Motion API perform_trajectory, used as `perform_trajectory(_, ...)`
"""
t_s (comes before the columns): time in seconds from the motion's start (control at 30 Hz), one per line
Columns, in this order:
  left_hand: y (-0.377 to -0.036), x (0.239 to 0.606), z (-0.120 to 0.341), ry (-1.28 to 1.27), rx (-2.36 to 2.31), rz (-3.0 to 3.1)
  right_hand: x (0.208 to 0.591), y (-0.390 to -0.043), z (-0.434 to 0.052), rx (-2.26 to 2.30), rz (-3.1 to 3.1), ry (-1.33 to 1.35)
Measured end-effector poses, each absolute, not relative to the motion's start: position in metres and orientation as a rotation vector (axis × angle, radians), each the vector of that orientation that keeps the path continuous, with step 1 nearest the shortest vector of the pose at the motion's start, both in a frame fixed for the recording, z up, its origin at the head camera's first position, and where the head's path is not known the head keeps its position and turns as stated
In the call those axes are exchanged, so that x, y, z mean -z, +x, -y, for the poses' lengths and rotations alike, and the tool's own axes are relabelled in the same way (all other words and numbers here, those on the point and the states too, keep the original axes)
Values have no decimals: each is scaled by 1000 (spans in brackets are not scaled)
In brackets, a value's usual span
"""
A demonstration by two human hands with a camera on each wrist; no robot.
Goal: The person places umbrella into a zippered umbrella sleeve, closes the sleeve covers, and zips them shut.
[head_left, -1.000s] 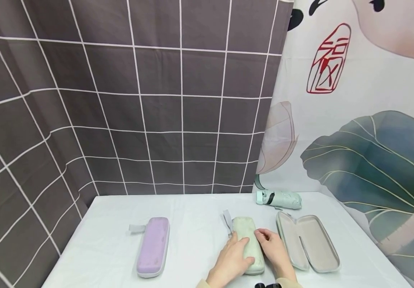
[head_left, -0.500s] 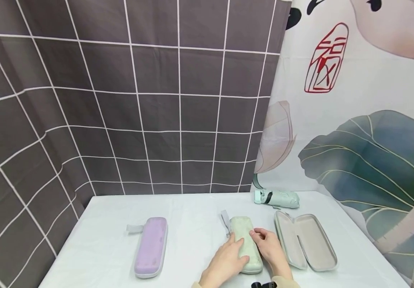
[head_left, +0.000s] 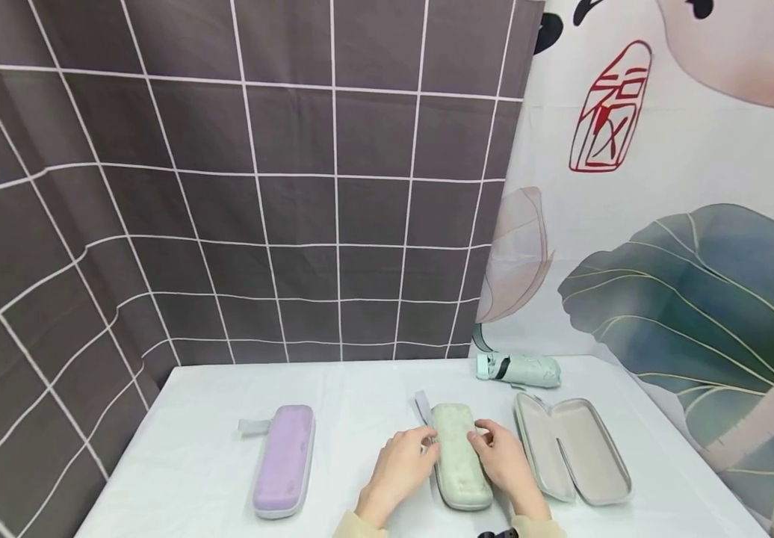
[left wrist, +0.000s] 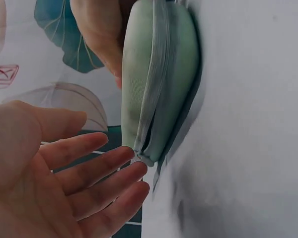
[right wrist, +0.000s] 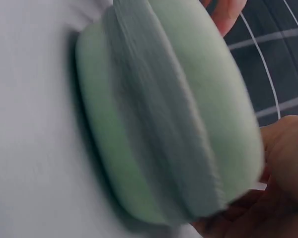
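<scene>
**Green case flanked by both hands, lower centre**

Your left hand [head_left: 397, 467], fingers straight and apart, touches the green case [head_left: 457, 456] by its zip end. Your right hand [head_left: 503, 457] curls onto the opposite edge, apparently steadying it on the table [head_left: 360, 388].

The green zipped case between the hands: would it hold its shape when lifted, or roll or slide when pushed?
The green case probably holds its shape: its rounded shell halves look moulded in the left wrist view. It seems unlikely to roll, since it lies flat on the table. It is likely light and may slide on the cloth; the right hand grips its side while the left hand touches its edge.
</scene>
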State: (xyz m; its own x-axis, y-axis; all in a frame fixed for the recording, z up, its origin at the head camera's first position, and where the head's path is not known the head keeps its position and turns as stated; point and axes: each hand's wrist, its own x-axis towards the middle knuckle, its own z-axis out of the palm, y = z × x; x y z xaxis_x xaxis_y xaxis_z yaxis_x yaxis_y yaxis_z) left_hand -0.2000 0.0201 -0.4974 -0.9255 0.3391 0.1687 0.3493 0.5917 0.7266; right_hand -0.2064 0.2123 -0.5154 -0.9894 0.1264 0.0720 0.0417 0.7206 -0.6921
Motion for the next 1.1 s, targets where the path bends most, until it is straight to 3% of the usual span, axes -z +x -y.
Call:
perform_trajectory(0.63,-236,510,-21,-578,964,2896,474,-216,-214,-96,2861,1089)
perform_trajectory(1.1,-239,516,-24,-593,900,2879,474,-232,-227,571,2660,1367)
